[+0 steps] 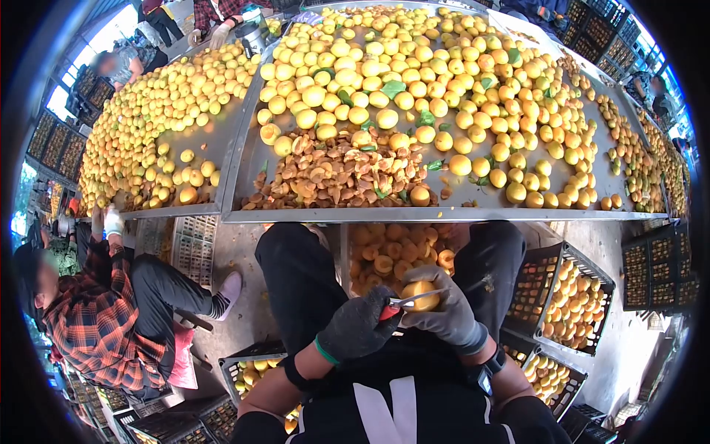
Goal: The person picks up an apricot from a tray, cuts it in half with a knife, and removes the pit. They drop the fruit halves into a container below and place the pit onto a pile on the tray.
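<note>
My left hand (355, 325), in a dark glove with a green cuff edge, is closed around the red handle of a small knife (403, 302). Its blade lies against a yellow apricot (420, 294). That fruit is held in the fingers of my right hand (447, 314), which wears a grey glove. Both hands are close together over my lap. Just beyond them, between my knees, a crate holds orange apricot halves (388, 255). On the metal table (444, 214) ahead are many whole apricots (362, 70) and a heap of brownish apricot pieces (344, 169).
A person in a plaid shirt (96, 318) sits at the left, hands at the table edge. Black crates of apricots (595, 296) stand at my right, another crate (240, 370) at lower left. More people are across the table.
</note>
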Available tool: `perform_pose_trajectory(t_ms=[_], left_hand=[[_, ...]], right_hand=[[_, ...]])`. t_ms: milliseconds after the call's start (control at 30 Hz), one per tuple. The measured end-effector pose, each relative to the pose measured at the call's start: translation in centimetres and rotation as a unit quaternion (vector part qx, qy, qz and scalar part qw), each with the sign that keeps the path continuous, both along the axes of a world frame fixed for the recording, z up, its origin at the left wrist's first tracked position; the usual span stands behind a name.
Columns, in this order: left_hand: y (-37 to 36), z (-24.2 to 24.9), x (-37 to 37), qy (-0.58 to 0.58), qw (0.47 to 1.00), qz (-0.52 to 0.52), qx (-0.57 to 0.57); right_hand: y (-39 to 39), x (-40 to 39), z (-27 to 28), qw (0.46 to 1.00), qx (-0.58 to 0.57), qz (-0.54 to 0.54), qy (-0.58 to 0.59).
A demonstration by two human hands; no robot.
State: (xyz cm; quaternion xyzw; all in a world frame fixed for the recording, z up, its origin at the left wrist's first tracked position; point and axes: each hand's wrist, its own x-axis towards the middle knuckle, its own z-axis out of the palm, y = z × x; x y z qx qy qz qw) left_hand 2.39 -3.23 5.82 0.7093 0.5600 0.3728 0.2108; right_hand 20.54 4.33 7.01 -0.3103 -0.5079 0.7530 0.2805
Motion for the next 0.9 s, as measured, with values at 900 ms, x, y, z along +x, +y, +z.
perform_pose_trajectory(t_ms=[900], left_hand=[[0.7, -3.0, -0.9, 0.038, 0.988, -0.083, -0.128]], right_hand=[[0.7, -0.5, 1.3, 0.993, -0.055, 0.059, -0.088]])
